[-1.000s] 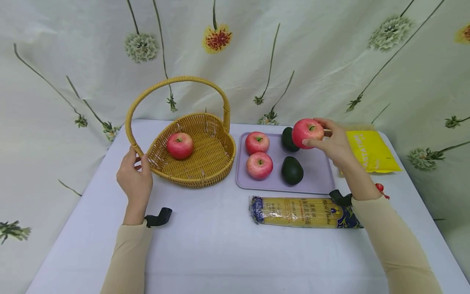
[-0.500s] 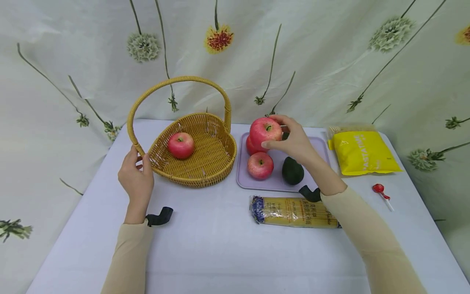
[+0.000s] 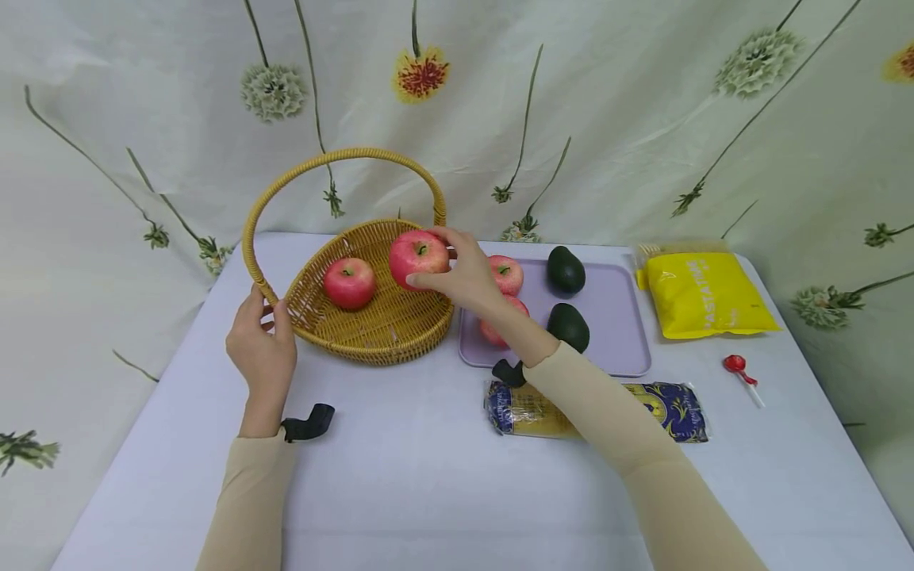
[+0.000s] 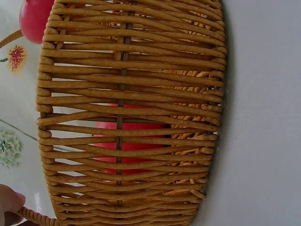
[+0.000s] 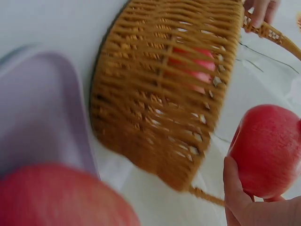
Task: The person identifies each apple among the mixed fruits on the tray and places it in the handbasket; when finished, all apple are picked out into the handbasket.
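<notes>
A yellow-brown wicker basket (image 3: 371,349) with a tall arched handle (image 3: 346,155) stands at the table's back left. My left hand (image 3: 264,341) grips the lower left end of that handle. Inside the basket lies one red apple (image 3: 350,283), which shows through the weave in the left wrist view. Above the basket's right half, my right hand (image 3: 467,274) holds another red apple (image 3: 417,259) between thumb and fingers. To the right, a pale purple tray (image 3: 614,317) bears two apples, partly hidden by my right hand and forearm, and two dark green avocados (image 3: 566,270).
In front of the tray lies a pack of spaghetti (image 3: 667,408), partly covered by my right sleeve. A yellow pasta bag (image 3: 714,293) sits at the back right, with a red lollipop (image 3: 739,369) nearer the front. A flowered cloth (image 3: 607,103) hangs behind the table.
My right hand has carried its apple leftward, from over the tray's far side to over the basket. The left hand stays on the basket handle.
</notes>
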The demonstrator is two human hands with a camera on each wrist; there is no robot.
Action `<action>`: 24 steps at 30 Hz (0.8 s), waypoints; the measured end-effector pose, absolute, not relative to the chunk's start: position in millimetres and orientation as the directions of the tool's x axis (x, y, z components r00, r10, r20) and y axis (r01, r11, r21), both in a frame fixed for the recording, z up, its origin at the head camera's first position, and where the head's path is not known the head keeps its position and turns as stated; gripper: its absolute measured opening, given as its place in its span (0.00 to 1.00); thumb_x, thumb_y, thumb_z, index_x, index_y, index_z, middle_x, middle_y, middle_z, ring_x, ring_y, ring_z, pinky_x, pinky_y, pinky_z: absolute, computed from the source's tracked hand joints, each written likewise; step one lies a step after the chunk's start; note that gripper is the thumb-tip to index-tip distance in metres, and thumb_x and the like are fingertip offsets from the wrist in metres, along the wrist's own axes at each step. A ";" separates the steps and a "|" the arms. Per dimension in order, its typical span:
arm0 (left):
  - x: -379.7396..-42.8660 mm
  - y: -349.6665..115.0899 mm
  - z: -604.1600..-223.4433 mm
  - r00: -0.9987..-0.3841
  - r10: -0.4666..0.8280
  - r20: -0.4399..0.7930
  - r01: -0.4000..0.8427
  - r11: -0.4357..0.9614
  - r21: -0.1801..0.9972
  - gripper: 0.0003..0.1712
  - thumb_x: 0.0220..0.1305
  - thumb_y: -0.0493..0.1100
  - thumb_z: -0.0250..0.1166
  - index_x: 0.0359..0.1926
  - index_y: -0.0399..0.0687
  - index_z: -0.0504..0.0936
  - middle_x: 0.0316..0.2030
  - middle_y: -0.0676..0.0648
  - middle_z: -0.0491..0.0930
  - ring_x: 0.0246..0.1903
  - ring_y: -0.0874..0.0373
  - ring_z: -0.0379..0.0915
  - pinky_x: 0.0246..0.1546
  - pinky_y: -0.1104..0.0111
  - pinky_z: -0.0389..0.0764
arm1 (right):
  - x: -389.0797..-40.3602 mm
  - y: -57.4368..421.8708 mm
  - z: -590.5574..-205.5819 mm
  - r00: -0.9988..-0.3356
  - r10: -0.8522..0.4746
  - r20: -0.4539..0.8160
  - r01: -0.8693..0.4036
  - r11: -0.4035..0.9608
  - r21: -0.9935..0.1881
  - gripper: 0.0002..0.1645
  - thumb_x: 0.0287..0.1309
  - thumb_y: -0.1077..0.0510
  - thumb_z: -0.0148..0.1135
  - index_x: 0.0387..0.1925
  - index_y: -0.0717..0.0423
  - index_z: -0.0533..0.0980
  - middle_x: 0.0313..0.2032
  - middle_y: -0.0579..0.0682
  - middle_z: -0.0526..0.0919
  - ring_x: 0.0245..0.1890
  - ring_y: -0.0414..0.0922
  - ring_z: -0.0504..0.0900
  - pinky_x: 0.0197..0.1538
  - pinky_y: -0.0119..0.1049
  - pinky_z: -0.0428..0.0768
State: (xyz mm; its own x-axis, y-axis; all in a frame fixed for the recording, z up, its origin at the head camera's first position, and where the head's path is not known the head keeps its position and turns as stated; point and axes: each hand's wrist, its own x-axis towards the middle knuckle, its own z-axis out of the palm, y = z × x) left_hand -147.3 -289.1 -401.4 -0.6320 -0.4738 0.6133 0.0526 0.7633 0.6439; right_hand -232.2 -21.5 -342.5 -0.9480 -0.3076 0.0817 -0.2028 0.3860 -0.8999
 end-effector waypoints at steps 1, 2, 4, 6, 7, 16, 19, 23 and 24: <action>-147.1 -289.1 -401.3 -0.630 -0.476 0.613 0.049 0.763 0.644 0.19 0.67 0.37 0.59 0.58 0.36 0.78 0.48 0.35 0.83 0.43 0.40 0.83 0.38 0.58 0.81 | -233.2 -27.9 -344.9 -0.948 -0.307 0.084 -0.208 0.399 -0.893 0.47 0.46 0.47 0.76 0.68 0.46 0.66 0.61 0.52 0.69 0.58 0.48 0.72 0.58 0.43 0.77; -146.9 -289.0 -401.0 -0.628 -0.479 0.614 0.047 0.763 0.644 0.19 0.67 0.37 0.59 0.58 0.36 0.79 0.48 0.35 0.83 0.43 0.41 0.83 0.37 0.61 0.80 | -233.9 -33.9 -347.4 -0.948 -0.306 0.086 -0.213 0.411 -0.887 0.48 0.47 0.46 0.75 0.69 0.47 0.65 0.61 0.52 0.69 0.58 0.48 0.72 0.59 0.44 0.77; -146.6 -288.7 -400.3 -0.625 -0.479 0.617 0.049 0.764 0.643 0.19 0.67 0.36 0.59 0.57 0.36 0.79 0.48 0.35 0.83 0.43 0.41 0.83 0.36 0.62 0.79 | -236.0 -44.8 -352.8 -0.949 -0.302 0.093 -0.223 0.432 -0.874 0.48 0.48 0.45 0.75 0.70 0.48 0.64 0.61 0.53 0.69 0.58 0.48 0.73 0.61 0.44 0.76; -146.1 -288.3 -399.6 -0.626 -0.475 0.619 0.057 0.764 0.643 0.19 0.67 0.36 0.60 0.57 0.36 0.79 0.48 0.35 0.83 0.42 0.40 0.83 0.37 0.60 0.80 | -238.8 -54.3 -359.1 -0.949 -0.294 0.111 -0.237 0.436 -0.868 0.48 0.49 0.46 0.74 0.70 0.49 0.64 0.61 0.53 0.69 0.58 0.49 0.74 0.61 0.44 0.77; -146.0 -288.1 -399.4 -0.626 -0.473 0.620 0.061 0.763 0.644 0.19 0.67 0.36 0.60 0.57 0.35 0.79 0.47 0.34 0.83 0.42 0.40 0.83 0.37 0.57 0.81 | -240.2 -58.5 -362.2 -0.950 -0.288 0.123 -0.245 0.436 -0.866 0.48 0.49 0.47 0.74 0.70 0.50 0.64 0.61 0.54 0.69 0.58 0.49 0.74 0.61 0.44 0.77; -145.9 -289.8 -402.0 -0.620 -0.457 0.637 0.066 0.779 0.623 0.16 0.66 0.35 0.59 0.52 0.32 0.79 0.44 0.32 0.83 0.41 0.38 0.83 0.36 0.47 0.82 | -253.1 -84.4 -384.4 -0.960 -0.217 0.176 -0.267 0.530 -0.805 0.47 0.47 0.48 0.75 0.68 0.54 0.66 0.62 0.54 0.73 0.62 0.49 0.73 0.64 0.43 0.74; -146.4 -290.2 -402.3 -0.625 -0.448 0.639 0.069 0.784 0.617 0.15 0.66 0.36 0.58 0.51 0.31 0.79 0.44 0.31 0.82 0.41 0.37 0.83 0.36 0.46 0.82 | -257.5 -90.6 -387.7 -0.961 -0.208 0.180 -0.268 0.557 -0.786 0.48 0.47 0.48 0.75 0.68 0.56 0.66 0.62 0.54 0.74 0.62 0.49 0.73 0.66 0.43 0.72; -146.9 -289.4 -401.5 -0.625 -0.456 0.634 0.073 0.774 0.629 0.16 0.67 0.36 0.58 0.51 0.30 0.79 0.45 0.32 0.82 0.41 0.37 0.82 0.37 0.47 0.82 | -263.1 -96.8 -390.5 -0.965 -0.198 0.174 -0.259 0.582 -0.771 0.48 0.47 0.48 0.75 0.69 0.56 0.66 0.63 0.55 0.74 0.63 0.50 0.72 0.67 0.43 0.70; -146.8 -289.3 -401.2 -0.623 -0.459 0.634 0.074 0.772 0.631 0.16 0.66 0.36 0.59 0.52 0.31 0.79 0.45 0.32 0.82 0.41 0.38 0.83 0.37 0.53 0.83 | -264.2 -97.9 -390.9 -0.965 -0.197 0.172 -0.257 0.582 -0.771 0.48 0.48 0.48 0.75 0.69 0.56 0.66 0.63 0.55 0.73 0.64 0.50 0.72 0.68 0.44 0.69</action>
State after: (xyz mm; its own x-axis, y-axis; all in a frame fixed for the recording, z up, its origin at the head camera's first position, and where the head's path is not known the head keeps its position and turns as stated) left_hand -146.8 -289.3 -401.2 -0.6225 -0.4587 0.6341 0.0736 0.7723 0.6310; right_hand -264.2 -97.9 -390.9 -0.9651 -0.1969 0.1724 -0.2566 0.5823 -0.7714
